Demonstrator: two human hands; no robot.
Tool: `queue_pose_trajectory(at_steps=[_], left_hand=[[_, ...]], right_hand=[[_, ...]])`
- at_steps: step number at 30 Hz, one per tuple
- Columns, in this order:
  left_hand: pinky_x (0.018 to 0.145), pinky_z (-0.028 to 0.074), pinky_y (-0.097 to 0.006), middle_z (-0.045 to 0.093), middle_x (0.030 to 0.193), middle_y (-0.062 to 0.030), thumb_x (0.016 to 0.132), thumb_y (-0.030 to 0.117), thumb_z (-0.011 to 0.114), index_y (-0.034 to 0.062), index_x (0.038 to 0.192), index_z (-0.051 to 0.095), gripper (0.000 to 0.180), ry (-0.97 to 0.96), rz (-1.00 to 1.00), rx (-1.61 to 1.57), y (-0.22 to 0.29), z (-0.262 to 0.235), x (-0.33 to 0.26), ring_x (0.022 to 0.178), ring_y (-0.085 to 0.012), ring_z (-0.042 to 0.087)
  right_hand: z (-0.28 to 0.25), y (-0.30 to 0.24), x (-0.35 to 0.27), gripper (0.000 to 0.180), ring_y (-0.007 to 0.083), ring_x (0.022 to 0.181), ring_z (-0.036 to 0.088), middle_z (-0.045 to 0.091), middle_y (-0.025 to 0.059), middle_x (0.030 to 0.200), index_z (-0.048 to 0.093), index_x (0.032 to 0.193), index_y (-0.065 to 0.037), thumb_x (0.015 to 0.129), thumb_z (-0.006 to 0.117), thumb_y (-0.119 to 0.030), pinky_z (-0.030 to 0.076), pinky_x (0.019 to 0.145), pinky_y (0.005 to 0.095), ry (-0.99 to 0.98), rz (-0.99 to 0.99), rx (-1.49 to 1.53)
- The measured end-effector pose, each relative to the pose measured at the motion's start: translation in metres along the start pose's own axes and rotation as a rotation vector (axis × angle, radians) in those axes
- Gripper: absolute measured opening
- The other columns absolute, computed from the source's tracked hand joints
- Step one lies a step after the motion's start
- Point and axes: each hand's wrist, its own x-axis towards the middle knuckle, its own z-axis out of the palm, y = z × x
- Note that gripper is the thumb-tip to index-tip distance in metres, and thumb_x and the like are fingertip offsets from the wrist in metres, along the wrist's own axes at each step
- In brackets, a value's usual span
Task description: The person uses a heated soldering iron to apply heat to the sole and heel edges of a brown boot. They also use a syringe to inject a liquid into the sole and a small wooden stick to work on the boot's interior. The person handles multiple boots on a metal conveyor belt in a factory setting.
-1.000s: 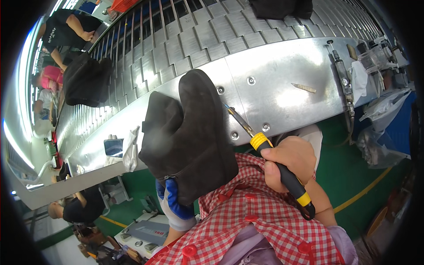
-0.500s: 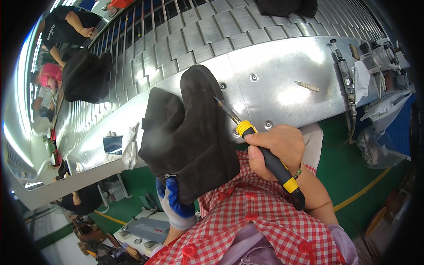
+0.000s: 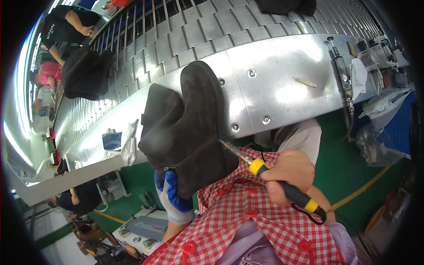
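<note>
A pair of black suede-like boots point(image 3: 194, 128) leans over the near edge of the metal bench, one boot's toe pointing away from me, a zip running across the shaft. My left hand point(image 3: 173, 192), in a white glove with blue coating, grips the boot from below near the zip pull; part of it is hidden. My bare right hand point(image 3: 291, 174) is wrapped round the black and yellow handle of a corded soldering iron point(image 3: 257, 168). The iron's metal tip is at the boot's right side, near the sole edge; I cannot tell whether it touches.
A slatted metal conveyor point(image 3: 203, 33) runs beyond the bench point(image 3: 282, 88), carrying other black boots point(image 3: 86, 73). A pale pointed stick point(image 3: 304, 82) and an air tool point(image 3: 344, 77) lie on the right. A phone point(image 3: 111, 141) and white cloth point(image 3: 128, 145) are left. Other people work at far left.
My right hand has moved down and right with the soldering iron, so its tip has gone from near the boot's toe to lower along the side. The left hand keeps its hold.
</note>
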Motion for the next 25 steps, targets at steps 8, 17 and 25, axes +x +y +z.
queue_pose_trajectory(at_steps=[8,17,25], left_hand=[[0.113,0.035,-0.036,0.044,0.147,-0.0144,0.089,0.005,0.068,-0.0006,0.153,0.029,0.075,-0.437,0.078,0.164,0.013,0.043,0.004,0.136,-0.0229,0.043],[0.099,0.047,-0.033,0.061,0.126,-0.0154,0.099,0.019,0.060,-0.0023,0.128,0.053,0.037,-0.378,0.024,0.297,0.014,-0.003,0.007,0.114,-0.0213,0.060],[0.078,0.057,-0.036,0.074,0.082,-0.0118,0.101,0.063,0.042,0.0065,0.098,0.075,0.066,-0.671,-0.234,0.771,0.011,-0.038,0.023,0.076,-0.0245,0.072]], right_hand=[[-0.039,-0.001,-0.025,0.046,0.0257,0.074,0.073,0.067,0.0353,0.091,0.041,0.132,-0.004,0.090,0.061,0.001,0.058,0.064,0.0351,0.244,-0.084,-0.058],[-0.078,0.036,-0.043,0.021,0.0204,0.069,0.071,0.074,0.0208,0.096,0.058,0.110,-0.002,0.092,0.065,0.006,0.057,0.061,0.0287,0.255,-0.051,-0.424],[-0.080,0.138,-0.021,0.023,0.0280,0.066,0.068,0.073,0.0183,0.111,0.062,0.101,-0.009,0.083,0.070,0.003,0.056,0.062,0.0338,0.132,-0.211,-0.751]])
